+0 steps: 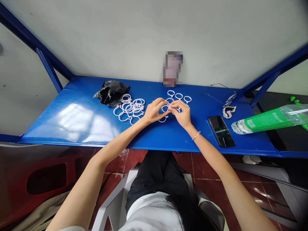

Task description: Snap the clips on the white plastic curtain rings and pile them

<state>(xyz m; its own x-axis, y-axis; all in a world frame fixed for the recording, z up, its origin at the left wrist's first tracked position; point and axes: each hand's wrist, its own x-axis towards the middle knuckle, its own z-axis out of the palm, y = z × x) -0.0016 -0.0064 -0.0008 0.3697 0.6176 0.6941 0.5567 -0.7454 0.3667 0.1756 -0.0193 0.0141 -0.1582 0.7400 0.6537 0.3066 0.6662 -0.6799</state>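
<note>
My left hand (154, 111) and my right hand (181, 112) meet over the middle of the blue table (72, 118), fingers pinched together on one white plastic ring (165, 108). Another white ring (163, 119) lies on the table just below the hands. A loose pile of several white rings (130, 107) lies to the left of my left hand. A row of three white rings (179, 96) lies just beyond my hands. A thin bracelet is on my right wrist.
A crumpled black plastic bag (112, 92) lies behind the ring pile. A black phone (221, 131), a white hair clip (229, 111) and glasses (226, 96) lie on the right. A green-labelled bottle (267, 120) lies at the right edge. A blurred card (172, 69) leans on the wall.
</note>
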